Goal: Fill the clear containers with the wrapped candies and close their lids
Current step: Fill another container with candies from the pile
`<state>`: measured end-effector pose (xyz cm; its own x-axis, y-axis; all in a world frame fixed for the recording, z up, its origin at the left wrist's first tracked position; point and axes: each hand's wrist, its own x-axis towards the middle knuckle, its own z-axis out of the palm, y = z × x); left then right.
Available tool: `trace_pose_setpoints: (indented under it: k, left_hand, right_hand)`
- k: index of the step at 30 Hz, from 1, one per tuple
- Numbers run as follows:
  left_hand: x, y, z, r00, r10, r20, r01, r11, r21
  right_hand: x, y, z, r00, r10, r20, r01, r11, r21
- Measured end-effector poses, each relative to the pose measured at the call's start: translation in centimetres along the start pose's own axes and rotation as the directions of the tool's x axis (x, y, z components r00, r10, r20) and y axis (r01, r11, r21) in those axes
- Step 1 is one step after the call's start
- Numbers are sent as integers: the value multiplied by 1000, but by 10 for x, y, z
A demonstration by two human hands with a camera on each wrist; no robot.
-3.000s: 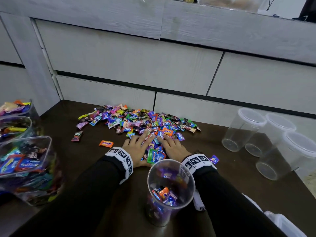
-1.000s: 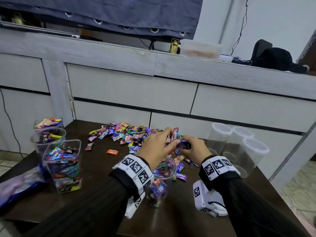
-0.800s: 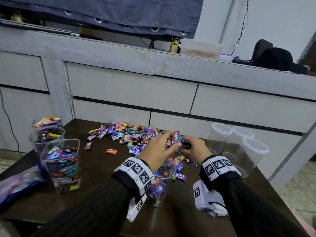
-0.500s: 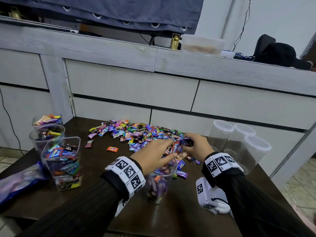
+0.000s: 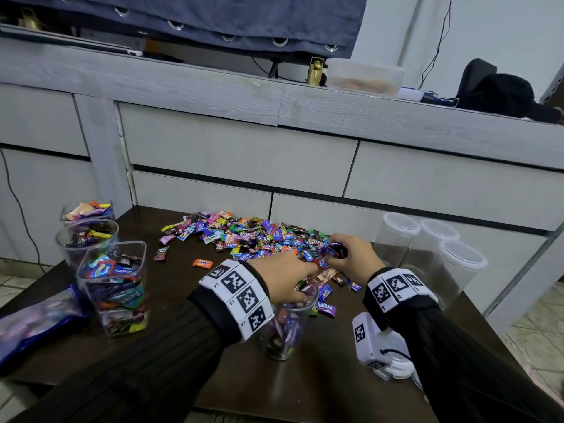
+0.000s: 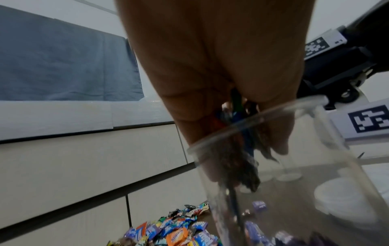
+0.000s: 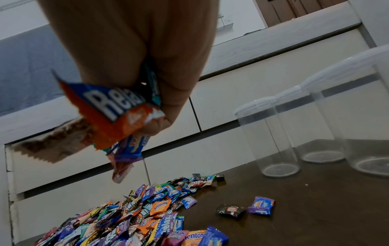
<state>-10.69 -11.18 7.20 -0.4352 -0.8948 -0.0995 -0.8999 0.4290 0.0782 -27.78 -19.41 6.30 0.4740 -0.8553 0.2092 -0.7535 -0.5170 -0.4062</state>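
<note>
While the left hand [image 5: 282, 277] drops candies [image 6: 238, 106] into the open jar [image 5: 285, 331], its grip still clenched, the right hand [image 5: 354, 257] grasps more candy wrappers [image 7: 118, 109].

Head cam looks down; wrist cams close (all share candy pile [image 5: 244, 236]).

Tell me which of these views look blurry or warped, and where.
Head view: sharp centre, cabinet lines bowed, candy bag smeared. Left wrist: left hand and clear container's rim blurred. Right wrist: gripped candies soft, candy pile crisper.
</note>
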Motion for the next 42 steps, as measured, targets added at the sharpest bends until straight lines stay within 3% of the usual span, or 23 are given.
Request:
trace_pose_setpoints:
  k: [5, 8, 11, 13, 15, 19, 23, 27, 30, 36, 42]
  left_hand:
    - [3, -2, -4, 998, 61, -20, -60, 997, 47]
    - [-5, -5, -1, 989, 70, -130, -76, 996, -42]
    - [-16, -13, 9, 915, -22, -403, -97, 957, -273]
    - [-23, -19, 20, 868, -160, -471, -77, 892, -445]
    - [-28, -23, 33, 874, -278, -399, -43, 773, -633]
    - [-28, -31, 57, 920, -300, -253, -54, 542, -838]
    - [-23, -30, 76, 918, -344, -199, -6, 487, -873]
    - [-20, -29, 85, 911, -361, -198, -58, 363, -930]
    - [-20, -31, 85, 912, -362, -195, -67, 338, -939]
    - [-22, -33, 83, 908, -355, -222, -75, 385, -920]
    - [-20, -31, 78, 919, -331, -215, -76, 386, -919]
  right_hand:
    - [0, -5, -5, 1000, -2, 5, 2, 1000, 29]
    - [2, -9, -11, 1000, -26, -12, 26, 999, 41]
    - [4, -16, -19, 995, -72, -72, 76, 996, 53]
    - [4, -23, -23, 989, -96, -115, 106, 991, 79]
    - [4, -32, -23, 981, -112, -158, 135, 980, 146]
    - [0, -50, -12, 976, -102, -193, 161, 933, 322]
    - [-10, -61, 9, 973, -72, -219, 168, 873, 458]
    - [-21, -60, 33, 948, -59, -313, 204, 868, 453]
    - [-27, -56, 44, 943, -126, -307, 247, 885, 395]
    - [-33, -53, 39, 927, -280, -250, 340, 907, 247]
    - [-28, -58, 26, 926, -373, 59, 371, 927, 48]
